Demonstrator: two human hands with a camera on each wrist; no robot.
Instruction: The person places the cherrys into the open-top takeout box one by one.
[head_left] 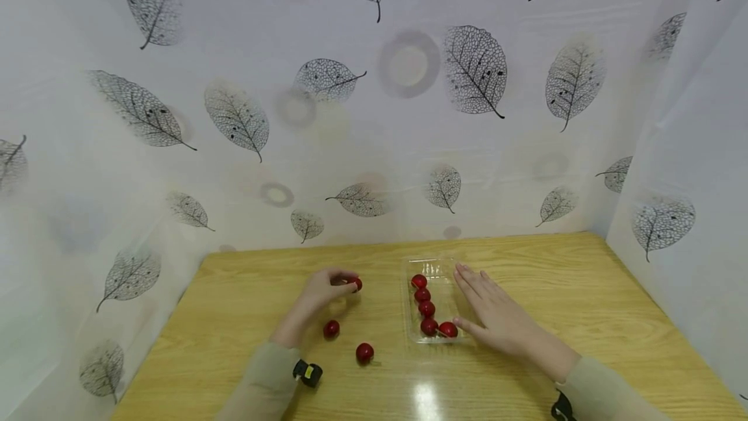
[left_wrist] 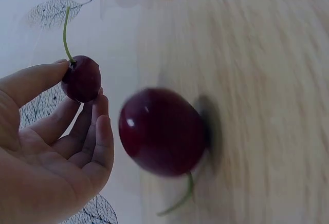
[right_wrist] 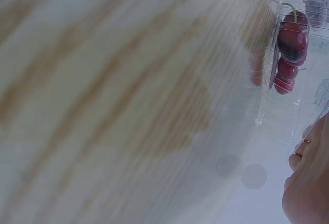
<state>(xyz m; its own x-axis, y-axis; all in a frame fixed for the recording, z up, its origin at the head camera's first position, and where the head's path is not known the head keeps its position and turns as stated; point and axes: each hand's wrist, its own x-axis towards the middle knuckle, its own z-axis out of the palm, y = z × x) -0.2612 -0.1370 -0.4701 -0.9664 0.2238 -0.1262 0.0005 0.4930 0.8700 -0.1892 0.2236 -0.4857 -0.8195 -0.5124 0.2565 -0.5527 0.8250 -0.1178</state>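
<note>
Nearest, the black device (head_left: 313, 375) on the left wrist bears a yellow patch; any print on it is too small to read. The frame's lower edge cuts off the right wrist unit (head_left: 563, 407). 2 loose cherries (head_left: 365, 352) lie on the bench (head_left: 526, 382). The right hand (head_left: 499, 320), cropped in its own wrist view, has straight fingers at a clear container's (head_left: 447, 299) right side. 5 inner cherries (head_left: 426, 308) sit within. Left of it, the left hand (head_left: 318, 291) pinches 1 stemmed cherry (left_wrist: 82, 80). Behind, leaf-printed sheeting (head_left: 403, 135).
</note>
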